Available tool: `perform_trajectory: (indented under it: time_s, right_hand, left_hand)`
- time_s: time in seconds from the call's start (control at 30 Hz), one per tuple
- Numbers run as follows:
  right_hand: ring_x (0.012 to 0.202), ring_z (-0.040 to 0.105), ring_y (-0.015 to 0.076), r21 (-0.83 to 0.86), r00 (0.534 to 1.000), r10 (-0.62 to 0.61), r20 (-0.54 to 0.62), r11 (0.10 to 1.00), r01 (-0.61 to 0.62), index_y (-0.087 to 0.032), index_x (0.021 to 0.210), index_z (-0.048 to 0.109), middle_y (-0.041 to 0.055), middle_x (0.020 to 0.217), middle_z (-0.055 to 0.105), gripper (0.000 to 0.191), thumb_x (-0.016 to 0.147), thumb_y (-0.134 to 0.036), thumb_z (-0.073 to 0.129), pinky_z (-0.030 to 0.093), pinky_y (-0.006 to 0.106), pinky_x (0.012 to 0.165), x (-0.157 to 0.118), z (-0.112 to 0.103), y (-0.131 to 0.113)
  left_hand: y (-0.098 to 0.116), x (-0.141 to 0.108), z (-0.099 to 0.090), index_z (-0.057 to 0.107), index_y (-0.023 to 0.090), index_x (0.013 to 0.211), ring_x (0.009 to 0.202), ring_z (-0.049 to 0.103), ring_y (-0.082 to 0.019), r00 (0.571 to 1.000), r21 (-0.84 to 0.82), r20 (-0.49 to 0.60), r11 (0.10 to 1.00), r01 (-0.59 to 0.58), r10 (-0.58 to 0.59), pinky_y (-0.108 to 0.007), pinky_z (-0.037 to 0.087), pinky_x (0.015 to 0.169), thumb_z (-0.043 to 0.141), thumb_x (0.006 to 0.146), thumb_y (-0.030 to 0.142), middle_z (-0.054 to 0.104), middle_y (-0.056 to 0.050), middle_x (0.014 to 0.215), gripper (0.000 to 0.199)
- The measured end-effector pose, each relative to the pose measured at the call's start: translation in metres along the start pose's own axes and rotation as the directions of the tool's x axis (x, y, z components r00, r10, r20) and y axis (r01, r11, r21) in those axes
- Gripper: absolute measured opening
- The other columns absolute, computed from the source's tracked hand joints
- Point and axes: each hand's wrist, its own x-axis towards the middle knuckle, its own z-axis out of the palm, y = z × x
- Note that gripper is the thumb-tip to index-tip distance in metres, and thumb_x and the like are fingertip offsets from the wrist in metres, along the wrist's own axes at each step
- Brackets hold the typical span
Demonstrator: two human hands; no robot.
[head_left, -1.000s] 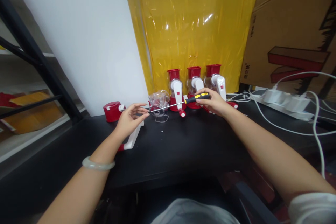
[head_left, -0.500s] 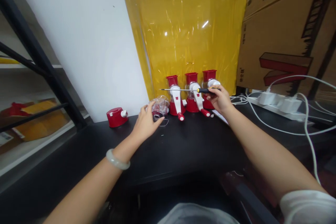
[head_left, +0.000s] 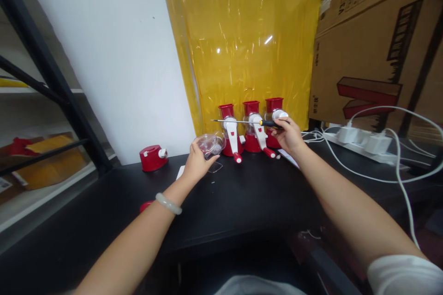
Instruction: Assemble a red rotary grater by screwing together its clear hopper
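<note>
My left hand [head_left: 199,161] is closed on a clear plastic housing [head_left: 209,144] above the black table. In my right hand [head_left: 289,134] is a screwdriver [head_left: 266,123] with a black and yellow handle, its long shaft pointing left. Behind the shaft stand three red and clear graters with white cranks: a left one [head_left: 232,136], a middle one [head_left: 256,131] and a right one [head_left: 274,103]. A red base [head_left: 152,158] with a white knob sits left of my left hand. Part of another red piece [head_left: 146,205] shows beside my left forearm.
A white power strip [head_left: 367,147] with plugs and looping white cables lies on the right of the black table [head_left: 242,203]. Behind are a yellow plastic sheet [head_left: 242,32], a white panel [head_left: 121,55] and a large cardboard box [head_left: 367,55]. Shelving [head_left: 51,78] stands left.
The clear housing has turned and risen slightly in my left hand. A red piece and a white object have come into sight by my left arm. The screwdriver stays level.
</note>
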Motion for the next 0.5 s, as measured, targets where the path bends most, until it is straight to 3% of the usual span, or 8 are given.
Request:
perform_trajectory:
  time_s: [0.13,0.27,0.5]
  right_hand:
    - [0.05,0.056,0.0104,-0.002,1.0,-0.01,-0.028,1.0,0.01,-0.024,0.072,0.052,-0.0054,0.06,0.06,0.045,0.049,-0.031,0.089,0.042,0.02,0.041,0.002,-0.002,-0.001]
    - [0.046,0.051,0.0076,0.015,0.997,-0.004,-0.072,1.0,0.005,-0.023,0.069,0.048,-0.0063,0.058,0.059,0.048,0.048,-0.035,0.089,0.037,0.019,0.039,0.001,-0.002,0.0]
    - [0.04,0.046,0.0062,-0.04,0.993,-0.04,-0.112,0.999,0.035,-0.023,0.07,0.045,-0.0084,0.051,0.051,0.051,0.05,-0.039,0.089,0.031,0.017,0.035,0.0,-0.004,0.004]
  left_hand:
    - [0.008,-0.008,-0.009,0.029,0.02,0.143,0.13,0.054,-0.037,0.994,0.115,-0.029,0.988,-0.105,0.109,-0.055,0.048,0.105,0.078,0.081,0.033,0.049,-0.018,0.137,0.08]
    - [0.026,-0.015,-0.028,0.042,0.024,0.141,0.123,0.059,-0.035,0.984,0.283,0.067,0.942,-0.18,0.167,-0.049,0.054,0.097,0.077,0.083,0.031,0.056,-0.015,0.133,0.068]
    - [0.035,-0.015,-0.036,0.055,0.03,0.138,0.138,0.045,-0.037,0.958,0.455,0.142,0.843,-0.285,0.248,-0.051,0.051,0.102,0.07,0.087,0.014,0.048,-0.015,0.149,0.055]
